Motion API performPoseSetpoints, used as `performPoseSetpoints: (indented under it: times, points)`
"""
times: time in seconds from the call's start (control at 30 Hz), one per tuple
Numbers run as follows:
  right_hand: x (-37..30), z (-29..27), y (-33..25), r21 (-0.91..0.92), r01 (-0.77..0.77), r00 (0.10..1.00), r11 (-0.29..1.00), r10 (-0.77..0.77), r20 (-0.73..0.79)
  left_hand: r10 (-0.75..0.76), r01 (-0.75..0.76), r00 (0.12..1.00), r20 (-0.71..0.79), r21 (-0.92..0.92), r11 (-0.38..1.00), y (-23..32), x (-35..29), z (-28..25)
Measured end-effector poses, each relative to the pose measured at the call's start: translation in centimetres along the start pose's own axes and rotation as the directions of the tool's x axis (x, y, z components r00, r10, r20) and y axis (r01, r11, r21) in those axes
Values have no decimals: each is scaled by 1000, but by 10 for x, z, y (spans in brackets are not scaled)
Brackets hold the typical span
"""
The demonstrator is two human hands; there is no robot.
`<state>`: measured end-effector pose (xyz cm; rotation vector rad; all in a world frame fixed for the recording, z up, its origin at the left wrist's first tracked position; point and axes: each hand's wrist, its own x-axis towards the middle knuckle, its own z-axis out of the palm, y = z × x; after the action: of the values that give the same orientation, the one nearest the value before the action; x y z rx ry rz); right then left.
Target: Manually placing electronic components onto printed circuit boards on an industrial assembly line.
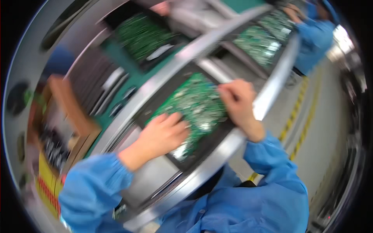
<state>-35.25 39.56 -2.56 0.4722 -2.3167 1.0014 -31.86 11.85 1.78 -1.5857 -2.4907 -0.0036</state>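
Observation:
A green circuit board (202,99) crowded with small parts lies in a dark tray (186,163) between two metal rails, right in front of me. My left hand (165,134) is over the board's near left side, its fingers curled down and their tips hidden. At the board's far right edge, my right hand (239,101) is closed, thumb and index finger pinched together. Blur and the fingers themselves hide whatever either hand has between its fingertips.
Farther along the rails, more green boards (258,44) lie near a co-worker in a blue sleeve (316,42). Beyond the far rail, a green-topped bench carries a stack of boards (143,37). A cardboard box (72,108) with dark parts stands left. Yellow-black floor tape (295,116) runs at right.

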Motion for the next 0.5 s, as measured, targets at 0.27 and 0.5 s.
performPoseSetpoints:
  times: [0.27,0.5]
  points:
    - [-9,80,-47,41,63,988,997,-57,-145,5,-5,990,138,5,1000,1,-91,-21]
    - [-24,79,-68,77,14,981,997,1,-195,37,-31,975,219,-31,999,18,-96,-44]
